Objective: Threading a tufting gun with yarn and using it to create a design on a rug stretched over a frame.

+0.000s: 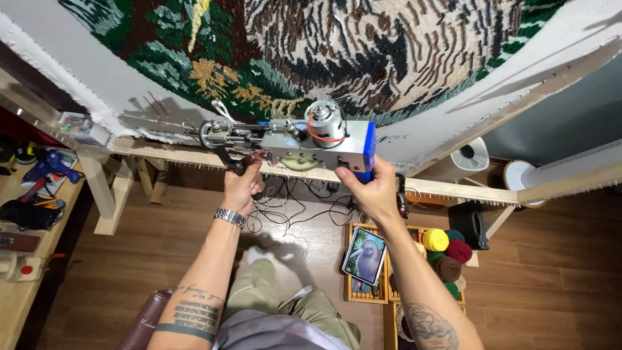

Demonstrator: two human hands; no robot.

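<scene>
Tufting gun (304,139) held level against the cloth (84,78), just below the tufted rug design (337,45). Left hand (243,185) closed around the gun's front grip; right hand (372,191) closed around its blue rear handle. Below the gun: wooden frame rail (453,189), loose cables (291,207), yarn balls (447,249) and a tablet (364,256) on the floor.

Single view, head-worn, looking steeply down along both forearms to the floor (162,259). Left hand (241,188) and right hand (369,191) sit mid-frame at close range, gripping a tufting gun (298,142). Above the grip, stretched cloth on a wooden frame (453,188) fills the top; below it, the wearer's lap.
</scene>
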